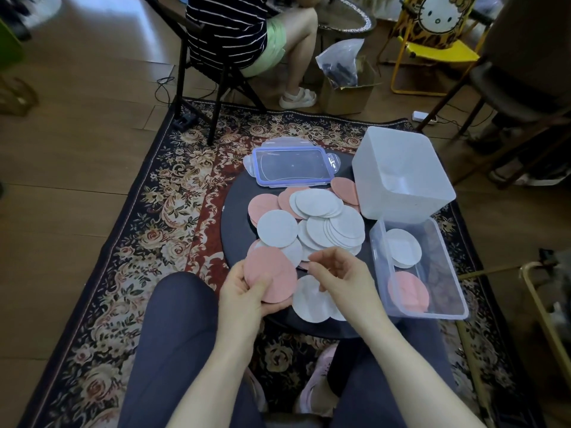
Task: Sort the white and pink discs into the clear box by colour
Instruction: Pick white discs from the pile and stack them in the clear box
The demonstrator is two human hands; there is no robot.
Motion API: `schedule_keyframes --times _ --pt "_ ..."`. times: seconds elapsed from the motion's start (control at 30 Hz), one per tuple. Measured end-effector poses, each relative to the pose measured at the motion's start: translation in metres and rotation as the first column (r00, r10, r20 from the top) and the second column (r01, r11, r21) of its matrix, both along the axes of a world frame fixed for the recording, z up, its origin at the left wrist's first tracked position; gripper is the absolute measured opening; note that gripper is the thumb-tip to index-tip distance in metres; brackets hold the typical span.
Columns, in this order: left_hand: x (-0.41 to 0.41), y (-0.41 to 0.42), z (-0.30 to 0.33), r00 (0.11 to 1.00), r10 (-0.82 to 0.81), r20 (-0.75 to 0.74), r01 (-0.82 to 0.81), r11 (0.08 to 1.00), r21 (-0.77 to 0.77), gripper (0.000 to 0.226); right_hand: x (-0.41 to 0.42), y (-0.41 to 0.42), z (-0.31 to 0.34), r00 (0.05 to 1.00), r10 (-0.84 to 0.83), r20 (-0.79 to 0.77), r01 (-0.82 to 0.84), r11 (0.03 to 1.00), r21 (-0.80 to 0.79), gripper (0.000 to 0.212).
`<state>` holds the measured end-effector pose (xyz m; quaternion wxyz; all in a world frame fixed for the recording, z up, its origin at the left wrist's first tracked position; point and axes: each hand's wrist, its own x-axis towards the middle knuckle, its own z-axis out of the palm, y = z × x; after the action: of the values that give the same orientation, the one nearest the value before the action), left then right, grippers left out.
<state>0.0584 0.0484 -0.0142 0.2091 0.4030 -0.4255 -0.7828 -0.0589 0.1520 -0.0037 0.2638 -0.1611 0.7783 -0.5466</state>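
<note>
Pink disc (272, 274) gripped in your left hand (244, 296); right hand (343, 273) loosely curled, empty beside it. Clear box (457, 307) holds few; heap (312, 223) beyond your fingertips remains.

This is a lived-in home room: a floral patterned rug (129, 242) lies over wooden plank flooring (77, 103), a yellow folding chair with a cartoon cat print (432, 32) stands at the back, and a second person sits on a black folding chair (197, 72) nearby.

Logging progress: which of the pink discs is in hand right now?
The pink disc at the pile's near left edge, gripped by the left hand; the other pink ones lie loose or in the clear box.
</note>
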Motion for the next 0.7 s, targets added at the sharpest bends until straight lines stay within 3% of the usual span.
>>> schedule_keyframes --times 0.2,0.37,0.47,0.53,0.63,0.7 --pt "0.007 -0.025 -0.004 0.992 0.124 0.033 -0.124 0.992 -0.004 0.039 -0.021 -0.035 0.002 0.925 0.150 -0.350 -0.116 0.986 0.118 0.011" --pt "0.008 -0.034 -0.004 0.993 0.113 0.023 -0.113 0.994 -0.003 0.050 -0.060 -0.087 -0.001 0.640 0.394 -0.660 -0.244 0.918 0.312 0.024" --pt "0.006 -0.035 -0.001 0.995 0.097 0.007 -0.097 0.995 0.008 0.048 -0.077 -0.118 -0.009 0.510 0.557 -0.655 -0.250 0.825 0.507 0.030" --pt "0.004 -0.036 -0.001 0.997 0.076 -0.007 -0.076 0.997 0.024 0.046 -0.082 -0.131 -0.014 0.536 0.620 -0.573 -0.271 0.769 0.579 0.033" --pt "0.003 -0.038 -0.003 0.998 0.056 -0.018 -0.055 0.997 0.053 0.045 -0.085 -0.140 -0.015 0.621 0.612 -0.489 -0.328 0.770 0.548 0.034" --pt "0.002 -0.039 -0.004 0.998 0.050 -0.024 -0.048 0.997 0.058 0.044 -0.086 -0.142 -0.014 0.608 0.635 -0.477 -0.347 0.752 0.560 0.030"
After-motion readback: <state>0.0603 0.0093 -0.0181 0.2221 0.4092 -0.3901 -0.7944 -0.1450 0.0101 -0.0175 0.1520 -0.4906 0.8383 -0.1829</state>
